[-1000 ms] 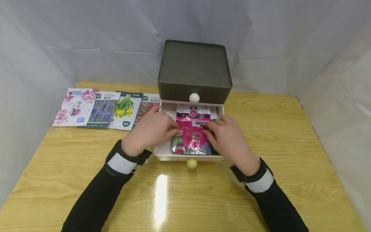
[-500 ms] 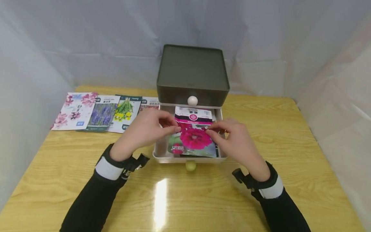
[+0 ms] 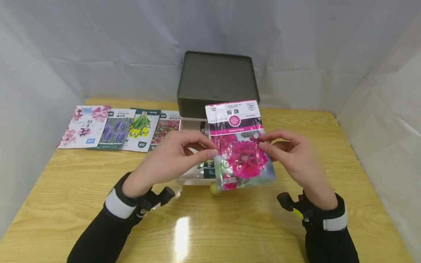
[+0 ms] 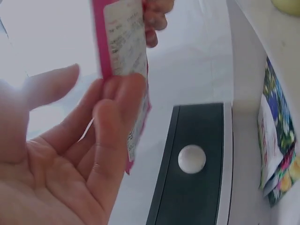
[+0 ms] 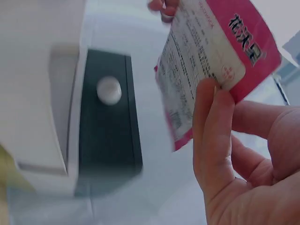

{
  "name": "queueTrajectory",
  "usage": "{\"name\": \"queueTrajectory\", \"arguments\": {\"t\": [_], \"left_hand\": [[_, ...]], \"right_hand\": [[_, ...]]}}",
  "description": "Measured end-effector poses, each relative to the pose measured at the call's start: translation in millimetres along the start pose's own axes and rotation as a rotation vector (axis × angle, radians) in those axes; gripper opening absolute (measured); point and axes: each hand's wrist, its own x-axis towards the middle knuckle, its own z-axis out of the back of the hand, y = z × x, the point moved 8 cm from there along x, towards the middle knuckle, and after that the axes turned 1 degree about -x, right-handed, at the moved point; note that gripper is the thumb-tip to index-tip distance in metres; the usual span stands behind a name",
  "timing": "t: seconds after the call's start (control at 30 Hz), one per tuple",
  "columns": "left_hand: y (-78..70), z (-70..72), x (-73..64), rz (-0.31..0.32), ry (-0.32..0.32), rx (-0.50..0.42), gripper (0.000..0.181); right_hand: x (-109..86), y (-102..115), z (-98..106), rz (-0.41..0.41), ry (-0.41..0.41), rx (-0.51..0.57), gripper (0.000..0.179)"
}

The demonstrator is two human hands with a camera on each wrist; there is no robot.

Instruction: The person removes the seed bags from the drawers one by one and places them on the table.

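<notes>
A pink hollyhock seed packet [image 3: 243, 157] is held up over the open white drawer [image 3: 194, 181], tilted, its top edge toward the dark box [image 3: 218, 76]. My left hand [image 3: 167, 157] pinches its left edge between thumb and fingers. On the opposite edge, my right hand [image 3: 296, 157] grips it with thumb in front and fingertips behind. The packet's printed back [image 5: 187, 70] shows in the right wrist view. Inside the drawer lies another seed packet [image 3: 208, 172], dark green at its end, mostly hidden by the raised one.
Several seed packets overlap in a row on the left of the wooden table [image 3: 329, 175], from a pink-blossom one [image 3: 85, 126] to a red-flowered one [image 3: 167, 129]. The drawer's yellow knob [image 3: 214, 189] sticks out in front. An upper drawer's white knob [image 4: 191, 159] shows in the left wrist view.
Both hands have lifted the hollyhock seed packet out of the drawer and brought it up, toward the body and to the right. The packet beneath it has come into view.
</notes>
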Motion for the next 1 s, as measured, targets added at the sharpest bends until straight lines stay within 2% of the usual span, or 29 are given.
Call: {"name": "queueTrajectory", "arguments": {"t": [0.13,0.23,0.33,0.47,0.6,0.73,0.9,1.0], "left_hand": [[-0.8,1.7,0.1,-0.019,-0.003,0.003,0.026],[-0.7,5.4,1.0,-0.033,-0.027,0.016,0.026],[-0.4,8.5,1.6,-0.04,-0.043,0.024,0.026],[2.9,10.8,2.4,-0.016,-0.043,0.04,0.026],[6.2,11.7,2.9,0.005,-0.036,0.054,0.026],[8.5,11.9,3.8,0.014,-0.032,0.065,0.025],[11.1,12.3,4.4,0.025,-0.032,0.084,0.026],[12.7,12.8,5.3,0.029,-0.032,0.098,0.027]], "right_hand": [[4.3,-5.2,32.3,-0.004,-0.147,-0.03,0.03],[11.8,-18.8,57.8,-0.036,-0.265,0.03,0.031],[21.2,-41.3,82.8,-0.103,-0.369,0.041,0.035],[33.3,-79.0,105.9,-0.209,-0.447,-0.056,0.039],[46.3,-120.5,106.6,-0.291,-0.437,-0.134,0.042],[60.5,-153.1,86.9,-0.328,-0.351,-0.271,0.041],[71.8,-173.4,57.4,-0.308,-0.238,-0.409,0.032],[74.9,-181.1,41.4,-0.301,-0.18,-0.394,0.028]]}}
